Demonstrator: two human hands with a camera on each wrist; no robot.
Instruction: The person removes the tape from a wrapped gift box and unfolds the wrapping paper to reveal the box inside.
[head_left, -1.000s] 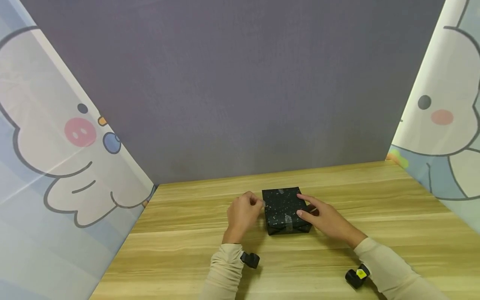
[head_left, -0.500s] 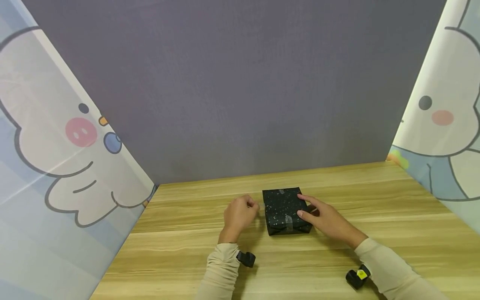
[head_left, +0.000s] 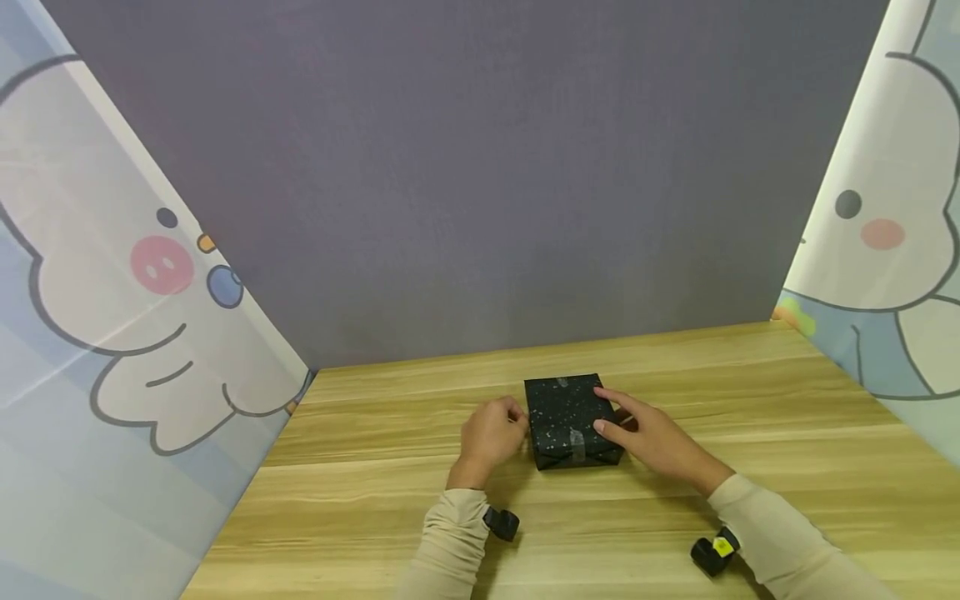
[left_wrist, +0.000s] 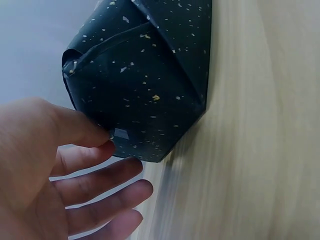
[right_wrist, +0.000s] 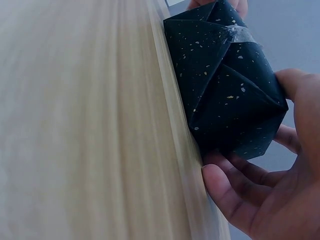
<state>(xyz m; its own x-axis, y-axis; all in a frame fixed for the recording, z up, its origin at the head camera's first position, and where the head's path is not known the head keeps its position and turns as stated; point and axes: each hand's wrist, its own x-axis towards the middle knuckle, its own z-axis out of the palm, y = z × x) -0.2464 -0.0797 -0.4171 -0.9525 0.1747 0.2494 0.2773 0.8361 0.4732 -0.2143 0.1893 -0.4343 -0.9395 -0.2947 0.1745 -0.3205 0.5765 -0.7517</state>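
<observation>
A small box wrapped in black paper with pale flecks (head_left: 566, 412) lies on the wooden table. Strips of clear tape (head_left: 577, 446) cross its top edges, and its folded end flaps show in both wrist views. My left hand (head_left: 493, 431) is at the box's left side. In the left wrist view, its thumb and index finger pinch a small piece of clear tape (left_wrist: 121, 133) against the dark paper, while the other fingers spread below. From the right, my right hand (head_left: 660, 440) grips the box, thumb and index finger over its top edge, the other fingers low at the side.
The wooden table (head_left: 360, 500) runs back to a grey wall panel (head_left: 480, 183). Cartoon-printed sheets (head_left: 150, 350) line the left and right sides. A black wrist camera (head_left: 501, 523) sits on the left sleeve, another on the right.
The left hand drew slightly away to the left, then came back right to the box's left side, a little nearer to me than before. Right hand and box stayed put.
</observation>
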